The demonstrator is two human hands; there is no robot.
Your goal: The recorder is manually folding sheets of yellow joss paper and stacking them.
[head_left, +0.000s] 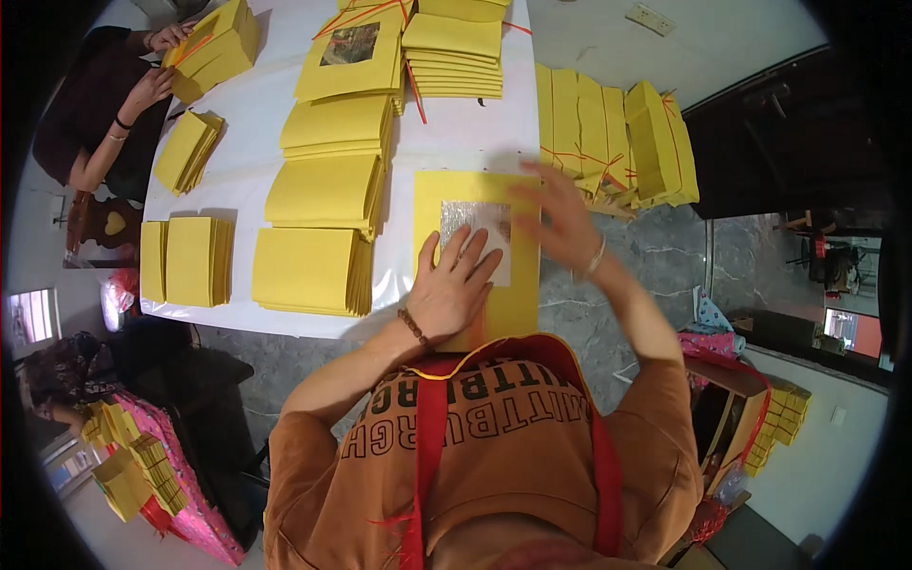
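Observation:
A yellow paper sheet (429,204) lies at the near right edge of the white table. A silvery, partly whitish rectangular panel (475,217) sits in its middle. My left hand (460,280) rests flat on the panel with fingers spread; a beaded bracelet circles its wrist. Over the sheet's right edge is my right hand (568,228), blurred by motion. Its fingers look apart, and I see nothing in them. Left of the sheet stand stacks of folded yellow paper (304,270) in an overlapping row.
More yellow stacks (452,55) lie at the far end, one bearing a picture panel (350,44). Another person's hands (157,81) hold a yellow paper piece (220,52) at far left. Yellow bundles tied with red ribbon (594,133) stand beyond the table's right edge.

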